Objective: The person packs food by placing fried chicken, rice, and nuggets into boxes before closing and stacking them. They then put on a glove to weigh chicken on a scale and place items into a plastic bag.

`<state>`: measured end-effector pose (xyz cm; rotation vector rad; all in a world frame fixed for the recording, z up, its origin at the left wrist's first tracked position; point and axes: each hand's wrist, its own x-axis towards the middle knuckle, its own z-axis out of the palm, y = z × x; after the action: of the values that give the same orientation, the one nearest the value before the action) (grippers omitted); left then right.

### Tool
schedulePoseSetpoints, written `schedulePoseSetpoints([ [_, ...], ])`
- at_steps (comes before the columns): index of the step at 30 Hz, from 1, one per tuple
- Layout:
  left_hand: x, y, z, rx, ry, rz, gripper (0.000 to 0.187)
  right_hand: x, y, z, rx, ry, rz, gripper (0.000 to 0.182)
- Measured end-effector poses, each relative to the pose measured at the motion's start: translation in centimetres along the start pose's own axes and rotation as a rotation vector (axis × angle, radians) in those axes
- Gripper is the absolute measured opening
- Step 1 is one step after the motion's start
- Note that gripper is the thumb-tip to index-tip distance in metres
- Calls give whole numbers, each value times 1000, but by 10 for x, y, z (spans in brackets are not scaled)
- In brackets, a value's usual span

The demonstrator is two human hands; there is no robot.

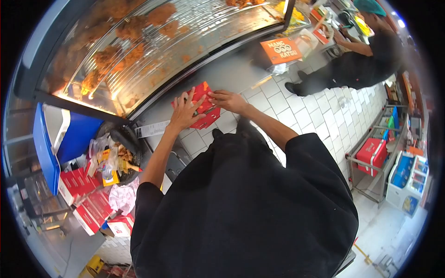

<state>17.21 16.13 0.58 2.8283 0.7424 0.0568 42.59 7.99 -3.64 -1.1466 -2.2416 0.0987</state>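
Observation:
A red box [207, 119] sits at the edge of the steel counter, below the glass display case. My left hand [184, 111] lies over its left part, fingers spread across the top. At the box's upper right, my right hand [228, 101] touches the edge with its fingers bent together; what lies between those fingers is too small to make out. A white printed paper strip [153, 129] is on the counter to the left of the box.
Fried pieces lie on racks in the lit display case [185, 60]. An orange box [280, 50] stands farther along the counter. A co-worker [366, 55] is at the upper right. Red cartons [95, 208] and a waste bin [125, 139] are at left.

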Motion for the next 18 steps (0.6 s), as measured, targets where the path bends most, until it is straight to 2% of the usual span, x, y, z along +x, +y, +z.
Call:
schedulePoseSetpoints([
  [3, -4, 6, 6, 70, 65, 4, 75, -2, 3, 7, -35, 83, -46, 42],
  [7, -8, -7, 6, 54, -10, 79, 81, -5, -4, 6, -103, 48, 12, 39],
  [9, -8, -11, 11, 95, 77, 105, 89, -1, -7, 2, -119, 13, 32, 37],
  [11, -7, -2, 6, 67, 80, 67, 90, 4, -8, 5, -36, -5, 74, 34],
  [13, -5, 10, 1, 55, 125, 0, 90, -1, 4, 18, -43, 95, 19, 33],
  [15, -2, 13, 12, 67, 184, -101, 89, 2, 8, 18, -47, 92, 31, 30],
  [18, 5, 9, 32, 44, 236, -178, 91, 12, 10, 3, 20, 80, -10, 39],
])
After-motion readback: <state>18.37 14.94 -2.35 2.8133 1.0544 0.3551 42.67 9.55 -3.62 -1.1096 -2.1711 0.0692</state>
